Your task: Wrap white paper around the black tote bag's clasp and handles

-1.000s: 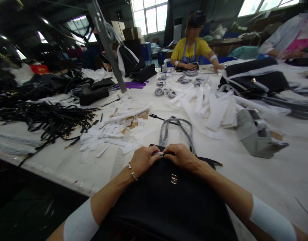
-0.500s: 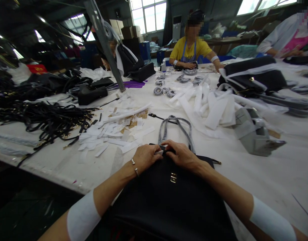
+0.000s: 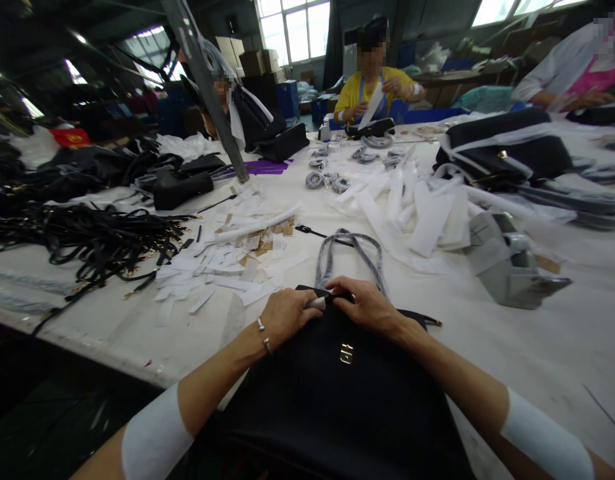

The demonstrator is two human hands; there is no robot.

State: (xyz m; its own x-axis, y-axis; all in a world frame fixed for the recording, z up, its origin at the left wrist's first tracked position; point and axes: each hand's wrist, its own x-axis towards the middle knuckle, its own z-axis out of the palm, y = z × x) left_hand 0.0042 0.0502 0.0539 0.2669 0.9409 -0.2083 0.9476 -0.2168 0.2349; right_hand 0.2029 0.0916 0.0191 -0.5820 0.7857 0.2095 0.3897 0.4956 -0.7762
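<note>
A black handbag point(image 3: 337, 407) with a gold clasp point(image 3: 346, 353) lies at the table's front edge, its top away from me. Two wrapped grey handles point(image 3: 382, 267) stretch beyond it. At its top edge, my left hand point(image 3: 290, 313) is closed, pinching a small white piece point(image 3: 316, 303) that looks like paper or wrap. My right hand point(image 3: 367, 305) is closed beside it, fingers bent over a short black strap point(image 3: 332, 298) at the bag's top. The fingertips are partly hidden. A black strap end with gold tip point(image 3: 432, 321) sticks out right of the bag.
White paper strips point(image 3: 212, 267) lie left of the handles, near a heap of black straps point(image 3: 107, 233). At right stands a grey tape dispenser point(image 3: 512, 267); behind it sits another black bag point(image 3: 502, 147). A metal post point(image 3: 207, 87) rises at back left. Co-workers point(image 3: 375, 90) work across the table.
My hands stay at the bag's top edge with small finger shifts; the white piece at my left fingers shows more. The co-worker in yellow has lifted a white sheet.
</note>
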